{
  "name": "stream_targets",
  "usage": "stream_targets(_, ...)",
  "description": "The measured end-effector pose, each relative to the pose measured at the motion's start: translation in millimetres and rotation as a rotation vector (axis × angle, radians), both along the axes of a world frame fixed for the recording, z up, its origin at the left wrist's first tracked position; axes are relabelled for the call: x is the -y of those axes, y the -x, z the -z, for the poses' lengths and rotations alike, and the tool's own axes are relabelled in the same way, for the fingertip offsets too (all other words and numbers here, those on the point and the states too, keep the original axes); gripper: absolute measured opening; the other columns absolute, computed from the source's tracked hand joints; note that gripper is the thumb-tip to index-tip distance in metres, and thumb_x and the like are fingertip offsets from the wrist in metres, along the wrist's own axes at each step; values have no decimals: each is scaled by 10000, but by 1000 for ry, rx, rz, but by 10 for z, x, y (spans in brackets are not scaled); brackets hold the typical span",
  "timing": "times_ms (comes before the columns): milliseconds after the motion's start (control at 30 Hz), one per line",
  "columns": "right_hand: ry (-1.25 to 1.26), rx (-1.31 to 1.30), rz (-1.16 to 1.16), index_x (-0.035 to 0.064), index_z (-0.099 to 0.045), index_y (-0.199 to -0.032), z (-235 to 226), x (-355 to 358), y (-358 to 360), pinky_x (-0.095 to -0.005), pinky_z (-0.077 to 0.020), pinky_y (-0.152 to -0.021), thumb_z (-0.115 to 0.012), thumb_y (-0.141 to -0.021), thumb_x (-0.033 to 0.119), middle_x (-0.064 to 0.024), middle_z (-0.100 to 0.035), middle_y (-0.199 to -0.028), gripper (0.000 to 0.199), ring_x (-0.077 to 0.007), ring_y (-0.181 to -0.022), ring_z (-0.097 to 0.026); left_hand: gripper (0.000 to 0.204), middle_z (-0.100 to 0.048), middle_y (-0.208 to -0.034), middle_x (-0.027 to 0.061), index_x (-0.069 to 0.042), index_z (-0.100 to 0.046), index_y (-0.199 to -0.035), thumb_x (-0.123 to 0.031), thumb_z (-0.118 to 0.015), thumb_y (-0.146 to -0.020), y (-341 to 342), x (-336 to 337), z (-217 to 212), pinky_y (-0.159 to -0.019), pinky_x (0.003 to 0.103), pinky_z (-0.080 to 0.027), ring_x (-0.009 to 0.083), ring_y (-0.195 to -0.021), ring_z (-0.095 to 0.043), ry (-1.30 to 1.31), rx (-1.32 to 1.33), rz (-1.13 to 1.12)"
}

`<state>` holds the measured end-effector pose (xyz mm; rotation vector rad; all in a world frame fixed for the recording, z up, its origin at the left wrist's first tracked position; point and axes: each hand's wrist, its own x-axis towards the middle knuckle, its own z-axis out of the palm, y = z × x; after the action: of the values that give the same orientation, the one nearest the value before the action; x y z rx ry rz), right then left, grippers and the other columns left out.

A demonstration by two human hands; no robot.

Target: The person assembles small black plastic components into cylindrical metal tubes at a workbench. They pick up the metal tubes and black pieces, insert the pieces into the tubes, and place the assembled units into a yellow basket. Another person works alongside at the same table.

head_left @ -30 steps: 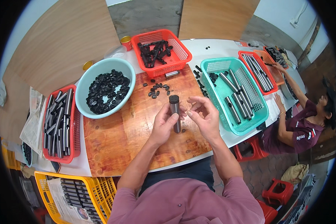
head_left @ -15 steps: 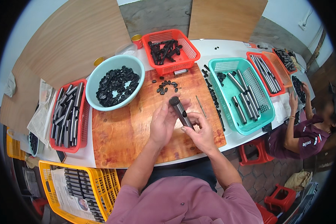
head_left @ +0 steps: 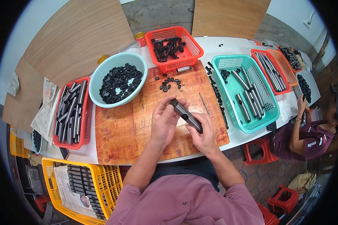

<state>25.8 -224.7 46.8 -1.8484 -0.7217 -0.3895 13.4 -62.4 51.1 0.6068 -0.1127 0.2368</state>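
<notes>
Between my hands, over the wooden board (head_left: 127,138), is a dark metal tube (head_left: 189,119) with a hole in its side. It lies tilted, its upper end to the left and its lower end to the right. My left hand (head_left: 163,123) grips the upper end, the thumb pressed near the tip. Around the lower end my right hand (head_left: 204,135) is closed. Small black oval caps (head_left: 169,84) lie in a rough ring on the board beyond my hands. A thin metal rod (head_left: 204,103) rests on the board to the right of them.
Left stand a pale blue bowl (head_left: 142,88) of black caps and a red basket (head_left: 87,129) of tubes. A red basket (head_left: 193,56) of black parts is behind; a green basket (head_left: 248,129) of tubes stands right. A yellow crate (head_left: 101,183) sits lower left. A co-worker (head_left: 308,138) works far right.
The tube has tilted further toward level, its lower end swinging right. My left thumb has come over its upper end, and my right hand has moved slightly along with the tube.
</notes>
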Motion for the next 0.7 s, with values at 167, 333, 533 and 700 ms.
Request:
stream_targets(167,56,288,124,-9,-626,-1180,194,36,-61,-388,-554,-691,-799,-758,-12,-186,-638,-1011,456,-351,-843,-667,306,-666,-1228,219,-44,-596,-1308,-105,-599,-1007,87,70,-21,-1109,477,-456,353,-1220,-622,18,-7,-6)
stream_targets(333,63,380,160,-10,-598,-1176,216,72,-10,-407,-537,-760,-796,-712,-93,-172,-618,-990,511,-325,-867,-633,364,-647,-1263,231,-77,-601,-1321,-219,-626,-987,152,45,-29,-1127,518,-406,382,-1260,-582,-14,63,88)
stream_targets(533,-55,200,29,1,-595,-1140,117,67,3,-337,-508,-747,-798,-738,-33,-129,-609,-969,452,-269,-880,-632,402,-643,-1278,225,-46,-580,-1352,-211,-613,-986,209,15,-35,-1112,501,-413,364,-1251,-589,-47,109,109)
stream_targets(700,-150,-355,-258,-12,-601,-1162,87,117,35,-290,-494,-809,-752,-814,17,-95,-635,-1008,380,-165,-902,-628,411,-644,-1287,217,-18,-566,-1370,-167,-612,-989,179,-122,15,-1087,468,-444,338,-1230,-608,-104,114,102)
